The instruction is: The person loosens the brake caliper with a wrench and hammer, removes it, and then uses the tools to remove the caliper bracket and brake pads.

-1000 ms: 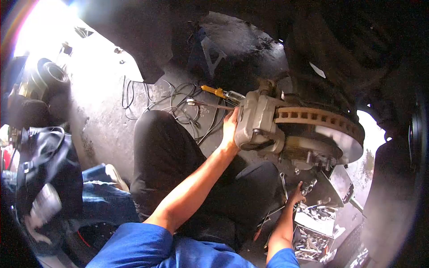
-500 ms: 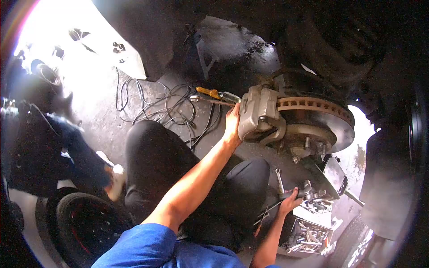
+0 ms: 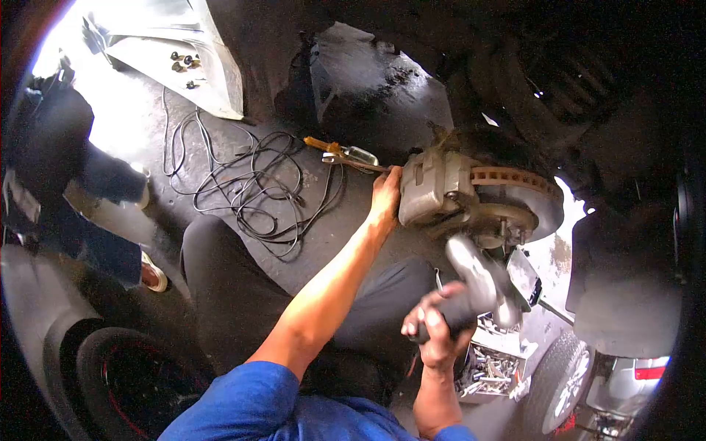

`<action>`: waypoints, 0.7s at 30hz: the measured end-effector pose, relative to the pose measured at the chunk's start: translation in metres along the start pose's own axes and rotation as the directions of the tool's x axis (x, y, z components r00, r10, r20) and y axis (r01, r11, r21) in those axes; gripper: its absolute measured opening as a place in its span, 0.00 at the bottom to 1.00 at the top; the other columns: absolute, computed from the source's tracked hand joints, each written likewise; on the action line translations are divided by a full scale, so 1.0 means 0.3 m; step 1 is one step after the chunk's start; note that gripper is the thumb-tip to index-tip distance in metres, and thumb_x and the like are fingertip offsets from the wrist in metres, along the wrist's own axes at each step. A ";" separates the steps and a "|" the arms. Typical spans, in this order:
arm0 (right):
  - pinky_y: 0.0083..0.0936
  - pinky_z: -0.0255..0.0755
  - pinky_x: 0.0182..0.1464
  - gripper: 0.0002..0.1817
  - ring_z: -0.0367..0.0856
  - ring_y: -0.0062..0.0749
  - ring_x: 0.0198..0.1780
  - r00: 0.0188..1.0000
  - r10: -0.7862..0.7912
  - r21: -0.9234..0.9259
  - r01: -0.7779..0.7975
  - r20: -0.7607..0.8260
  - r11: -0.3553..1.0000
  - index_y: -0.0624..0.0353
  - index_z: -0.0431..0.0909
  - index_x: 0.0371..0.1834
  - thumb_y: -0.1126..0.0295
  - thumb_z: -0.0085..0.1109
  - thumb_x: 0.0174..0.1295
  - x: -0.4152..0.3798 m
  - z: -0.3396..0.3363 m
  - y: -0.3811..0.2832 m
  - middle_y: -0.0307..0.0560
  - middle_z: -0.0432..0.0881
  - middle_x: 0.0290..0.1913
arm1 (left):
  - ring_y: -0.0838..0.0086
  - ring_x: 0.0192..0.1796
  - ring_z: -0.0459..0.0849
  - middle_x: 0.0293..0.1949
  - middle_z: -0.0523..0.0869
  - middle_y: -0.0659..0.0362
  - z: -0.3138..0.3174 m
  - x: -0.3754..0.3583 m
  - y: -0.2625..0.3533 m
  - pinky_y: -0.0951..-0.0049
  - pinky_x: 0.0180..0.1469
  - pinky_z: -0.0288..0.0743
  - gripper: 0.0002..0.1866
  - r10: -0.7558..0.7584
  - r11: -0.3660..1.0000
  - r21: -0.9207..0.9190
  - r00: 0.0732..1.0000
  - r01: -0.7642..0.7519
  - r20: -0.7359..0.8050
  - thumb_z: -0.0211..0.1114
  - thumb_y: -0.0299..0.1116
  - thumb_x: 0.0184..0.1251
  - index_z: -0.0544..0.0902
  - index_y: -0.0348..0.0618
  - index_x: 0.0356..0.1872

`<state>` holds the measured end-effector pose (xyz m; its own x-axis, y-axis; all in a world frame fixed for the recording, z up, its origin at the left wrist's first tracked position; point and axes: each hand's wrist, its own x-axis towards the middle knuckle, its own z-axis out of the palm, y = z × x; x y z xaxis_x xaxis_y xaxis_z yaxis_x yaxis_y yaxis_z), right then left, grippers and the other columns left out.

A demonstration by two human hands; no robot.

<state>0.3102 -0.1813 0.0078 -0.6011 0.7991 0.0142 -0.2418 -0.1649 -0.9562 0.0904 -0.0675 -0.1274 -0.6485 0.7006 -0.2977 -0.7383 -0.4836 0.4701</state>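
Note:
My left hand (image 3: 385, 192) is closed at the side of the brake caliper (image 3: 434, 187), round the near end of a wrench (image 3: 358, 163) that points left; some fingers are hidden behind the caliper. The caliper sits over the edge of the brake disc (image 3: 533, 198). In front of me, my right hand (image 3: 440, 323) is wrapped round the black handle of a hammer (image 3: 474, 272). Its silver head is smeared by motion and appears just below the disc hub (image 3: 504, 226). A work light with an orange handle (image 3: 322, 144) lies behind the wrench.
A tangled black cable (image 3: 250, 184) lies on the floor at left. A tray of metal tools (image 3: 493, 367) stands by my right forearm, near a tire (image 3: 555, 382). Another wheel (image 3: 140, 375) is at lower left. Another person's leg and shoe (image 3: 153, 273) are at left.
My right hand has lifted the hammer from beside the tools, up and leftward towards the hub. My left hand stays at the caliper. The view has shifted slightly.

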 end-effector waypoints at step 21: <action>0.24 0.72 0.19 0.19 0.71 0.23 0.18 0.894 -0.426 -0.215 0.392 -0.139 0.894 0.60 0.69 0.54 0.59 0.53 0.66 0.317 0.595 -0.176 0.40 0.71 0.25 | 0.74 0.36 0.77 0.34 0.82 0.61 -0.002 -0.019 0.048 0.72 0.40 0.71 0.17 0.133 0.976 0.175 0.991 -0.131 0.001 0.61 0.43 0.67 0.82 0.35 0.36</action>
<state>0.1298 -0.1999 0.1117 -0.3290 0.8648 0.3792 -0.2880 0.2906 -0.9125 0.0832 -0.0787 -0.1193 -0.7408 0.6305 -0.2317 -0.6028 -0.4718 0.6434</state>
